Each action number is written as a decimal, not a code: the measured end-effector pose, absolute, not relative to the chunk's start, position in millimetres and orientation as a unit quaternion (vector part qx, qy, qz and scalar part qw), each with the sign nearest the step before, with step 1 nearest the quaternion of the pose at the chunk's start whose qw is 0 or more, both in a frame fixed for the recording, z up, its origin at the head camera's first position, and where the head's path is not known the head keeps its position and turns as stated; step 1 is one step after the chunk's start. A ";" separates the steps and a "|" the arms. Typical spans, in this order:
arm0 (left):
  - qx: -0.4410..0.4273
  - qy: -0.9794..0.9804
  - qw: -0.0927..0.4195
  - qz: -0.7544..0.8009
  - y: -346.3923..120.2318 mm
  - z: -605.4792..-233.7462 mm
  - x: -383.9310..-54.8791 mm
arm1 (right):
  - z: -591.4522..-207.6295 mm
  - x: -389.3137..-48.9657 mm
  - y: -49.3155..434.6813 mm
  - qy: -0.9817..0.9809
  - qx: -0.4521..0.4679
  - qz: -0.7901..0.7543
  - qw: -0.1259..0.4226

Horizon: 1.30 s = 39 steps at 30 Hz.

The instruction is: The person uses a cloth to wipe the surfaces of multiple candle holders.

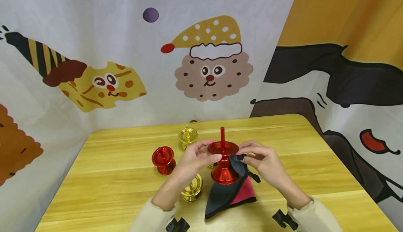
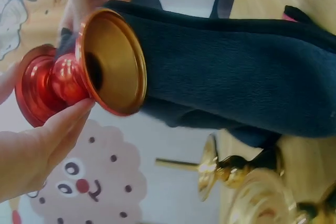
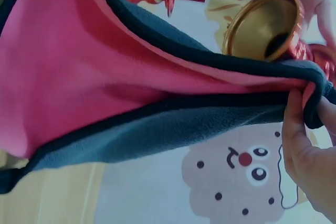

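Note:
A shiny red candle holder [image 1: 225, 174] with a tall spike is held up above the table, its hollow gold-coloured underside [image 2: 118, 61] showing in the left wrist view. My left hand [image 1: 201, 157] grips it from the left, thumb and fingers around the upper dish and stem. On the other side, my right hand [image 1: 262, 158] pinches a corner of a dark grey and pink cloth [image 1: 220, 193] against the holder's stem, just under the dish. In the right wrist view the cloth's pink side [image 3: 79, 66] hangs folded from my right fingers [image 3: 302, 135].
A second red candle holder [image 1: 163, 160] stands left of my left hand. One gold candle holder [image 1: 188, 136] stands behind, another [image 1: 192, 190] in front beside my left forearm. More gold shows partly hidden behind the held one. A printed curtain [image 1: 126, 43] hangs behind the wooden table [image 1: 104, 176].

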<state>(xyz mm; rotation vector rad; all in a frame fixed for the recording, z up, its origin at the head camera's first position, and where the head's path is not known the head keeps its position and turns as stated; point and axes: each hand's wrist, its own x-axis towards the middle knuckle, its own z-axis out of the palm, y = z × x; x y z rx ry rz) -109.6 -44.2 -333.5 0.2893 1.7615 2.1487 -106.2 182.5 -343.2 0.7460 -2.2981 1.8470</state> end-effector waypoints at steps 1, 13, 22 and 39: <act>0.102 0.616 0.172 0.762 -47.2 -331.3 -110.0 | -343.1 -107.0 184.5 -0.754 0.245 0.608 0.050; 0.076 0.643 0.089 0.757 -100.4 -327.4 -132.2 | -340.9 -114.7 223.3 -0.788 0.184 0.584 0.059; 0.041 0.668 0.086 0.738 -109.6 -389.5 -148.6 | -349.1 -115.8 238.1 -0.826 0.148 0.540 0.062; 0.059 0.712 0.060 0.697 -106.5 -447.9 -151.4 | -365.7 -117.5 240.5 -0.819 0.154 0.552 0.041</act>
